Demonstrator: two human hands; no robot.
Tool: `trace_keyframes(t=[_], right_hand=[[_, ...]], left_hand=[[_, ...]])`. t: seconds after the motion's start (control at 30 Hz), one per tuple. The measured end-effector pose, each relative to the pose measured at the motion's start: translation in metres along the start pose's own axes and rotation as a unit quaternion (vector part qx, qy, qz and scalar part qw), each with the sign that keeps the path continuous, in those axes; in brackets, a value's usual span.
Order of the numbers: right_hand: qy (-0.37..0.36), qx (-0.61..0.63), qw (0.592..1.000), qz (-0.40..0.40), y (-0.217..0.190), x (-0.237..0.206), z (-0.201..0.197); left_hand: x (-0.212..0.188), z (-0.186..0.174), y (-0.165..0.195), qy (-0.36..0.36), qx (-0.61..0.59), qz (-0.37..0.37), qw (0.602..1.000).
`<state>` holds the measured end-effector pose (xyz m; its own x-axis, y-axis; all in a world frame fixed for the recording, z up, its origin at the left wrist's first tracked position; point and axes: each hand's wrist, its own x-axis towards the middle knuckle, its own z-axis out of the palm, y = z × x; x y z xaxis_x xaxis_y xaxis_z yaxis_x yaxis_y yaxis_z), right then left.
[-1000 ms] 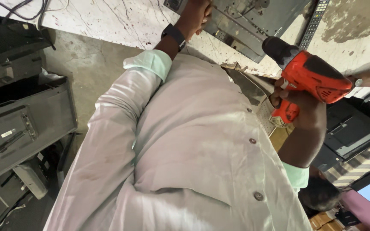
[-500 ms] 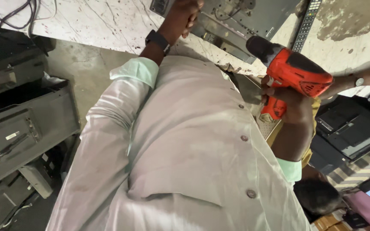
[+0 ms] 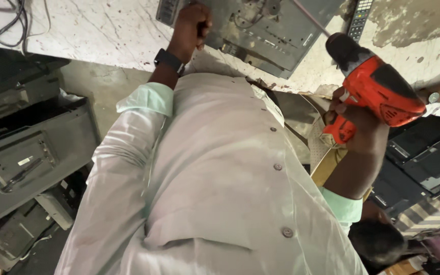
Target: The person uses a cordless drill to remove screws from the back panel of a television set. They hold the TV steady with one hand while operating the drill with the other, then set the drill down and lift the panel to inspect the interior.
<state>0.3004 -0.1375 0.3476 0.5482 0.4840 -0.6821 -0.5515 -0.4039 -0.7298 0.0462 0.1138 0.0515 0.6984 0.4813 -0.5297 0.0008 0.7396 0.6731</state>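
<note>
Drill (image 3: 378,91), orange and black, upper right of the frame, gripped by the right hand (image 3: 355,119), fingers wrapped tight round the handle, long bit (image 3: 311,18) slanting up and left toward the grey metal panel (image 3: 276,30). Panel at top centre, lying on the pale marbled tabletop (image 3: 92,30), steadied at its left edge by the left hand (image 3: 189,28), fingers closed over the edge, black watch (image 3: 168,60) on the wrist. Bit tip just over the panel; contact with a screw too small to tell. Judged step: driving or backing out a fastener on the panel's back. Next move likely calls for seating the bit square in a screw head, holding the drill in line and the panel firm against twisting. Remote (image 3: 360,18) beside the panel, upper right; stacked dark casings (image 3: 21,153) at left.
</note>
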Motion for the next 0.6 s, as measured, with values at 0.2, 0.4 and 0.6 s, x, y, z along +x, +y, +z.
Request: trace_keyframes(t=[0.2,0.4,0.6], right_hand=[[0.054,-0.079,0.995,-0.018,-0.004,0.01,-0.011],[0.056,-0.117,0.991,0.004,0.002,0.011,-0.019],[0.036,-0.105,0.994,-0.013,0.011,0.008,-0.02]], left_hand=[[-0.003,0.004,0.011,0.017,0.047,-0.032,0.998],[-0.005,0.01,0.016,0.077,0.101,-0.066,0.99],[0.032,0.062,0.003,0.037,0.383,0.115,0.916]])
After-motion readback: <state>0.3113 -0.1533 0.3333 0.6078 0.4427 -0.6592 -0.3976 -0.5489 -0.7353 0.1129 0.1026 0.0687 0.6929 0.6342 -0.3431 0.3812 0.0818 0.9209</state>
